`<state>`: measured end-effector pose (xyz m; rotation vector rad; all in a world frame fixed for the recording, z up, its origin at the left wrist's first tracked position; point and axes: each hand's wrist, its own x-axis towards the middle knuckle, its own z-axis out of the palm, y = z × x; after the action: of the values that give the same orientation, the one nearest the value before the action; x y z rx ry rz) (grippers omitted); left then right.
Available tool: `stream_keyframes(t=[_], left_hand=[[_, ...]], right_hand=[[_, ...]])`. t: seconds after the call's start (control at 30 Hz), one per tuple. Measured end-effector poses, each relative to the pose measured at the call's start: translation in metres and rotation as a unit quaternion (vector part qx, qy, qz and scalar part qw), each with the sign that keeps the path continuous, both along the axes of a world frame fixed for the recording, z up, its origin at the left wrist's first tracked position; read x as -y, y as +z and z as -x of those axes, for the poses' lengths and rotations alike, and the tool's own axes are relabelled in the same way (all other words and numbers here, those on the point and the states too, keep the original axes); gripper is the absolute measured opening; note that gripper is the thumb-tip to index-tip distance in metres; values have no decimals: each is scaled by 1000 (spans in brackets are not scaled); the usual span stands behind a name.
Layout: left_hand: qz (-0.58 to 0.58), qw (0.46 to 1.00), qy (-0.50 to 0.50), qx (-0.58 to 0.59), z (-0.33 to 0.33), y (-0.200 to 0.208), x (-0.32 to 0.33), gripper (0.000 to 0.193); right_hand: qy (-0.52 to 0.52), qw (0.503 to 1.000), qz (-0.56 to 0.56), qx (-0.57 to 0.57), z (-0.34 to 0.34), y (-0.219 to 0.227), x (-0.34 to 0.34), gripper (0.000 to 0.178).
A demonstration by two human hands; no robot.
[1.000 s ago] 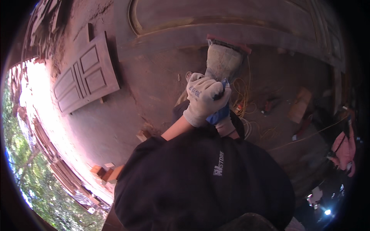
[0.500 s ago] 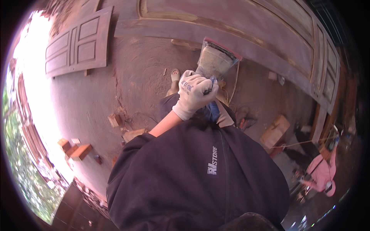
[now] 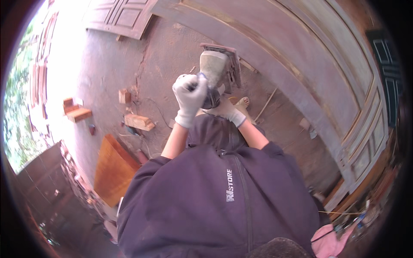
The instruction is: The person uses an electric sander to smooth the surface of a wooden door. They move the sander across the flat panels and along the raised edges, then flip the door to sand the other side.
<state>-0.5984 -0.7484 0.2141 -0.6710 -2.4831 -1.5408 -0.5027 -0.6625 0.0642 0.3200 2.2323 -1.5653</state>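
Observation:
A dusty power sander (image 3: 212, 64) with a pale body and a flat rectangular pad is held up in front of me, its pad tilted toward the right. My right hand (image 3: 224, 109), in a white glove, grips the dark lower end of the sander. My left hand (image 3: 189, 94), gloved as well, is closed against the left side of the body; its fingertips are blurred and partly hidden. To the right lies a large panelled wooden door (image 3: 301, 64), apart from the sander.
A smaller panelled door (image 3: 122, 17) lies at the far left. Wood blocks (image 3: 138, 121) and a brown board (image 3: 114, 167) are on the left floor. A cord (image 3: 159, 112) runs near my left arm. Someone in pink (image 3: 329, 243) is at the lower right.
My view has turned to the right. The sander has swung from beside the large door's edge to nearer upright, its pad now facing right. My right hand has come into clear view beneath it.

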Motion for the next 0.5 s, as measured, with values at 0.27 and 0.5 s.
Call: stream_keyframes(t=[0.27,0.5], left_hand=[[-355,761,96,535,-75,-210,-24,15],[-328,671,44,664,-167,-247,-78,103]], right_hand=[[47,939,-303,155,-60,0,-97,41],[151,906,-343,198,-127,-30,-179,40]])
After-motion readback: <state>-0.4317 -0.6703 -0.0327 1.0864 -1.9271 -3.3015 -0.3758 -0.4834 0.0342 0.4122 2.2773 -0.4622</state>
